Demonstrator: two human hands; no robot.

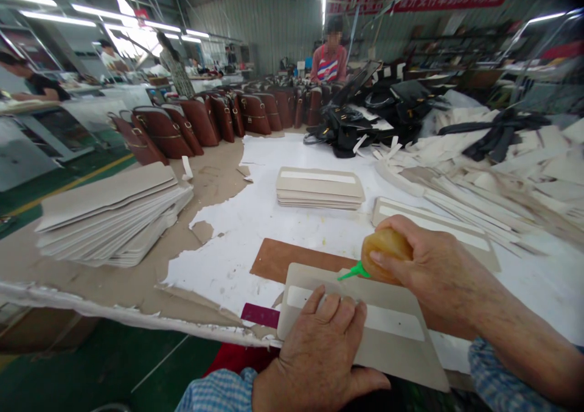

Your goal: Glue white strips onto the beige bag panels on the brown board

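My right hand [417, 257] is wrapped round a yellowish squeeze bottle [384, 251] with a green nozzle. The nozzle tip points down and left, close to the upper edge of a beige panel [392, 345] with a white strip along it; whether it touches, I cannot tell. My left hand [326, 345] lies flat on this panel, fingers spread over the white strip. Under the panel is a brown leather piece [292, 258], and a dark magenta piece [260, 315] shows at its left. Behind stands a small stack of similar panels [319, 193]. Another such panel [456, 235] lies beyond my right hand.
A fanned stack of beige panels [114, 217] lies on the left of the table. Brown leather bags [168, 129] stand in rows at the back. Black bags [365, 120] and pale offcuts [524, 168] are heaped on the right. A person [329, 62] is behind the bags.
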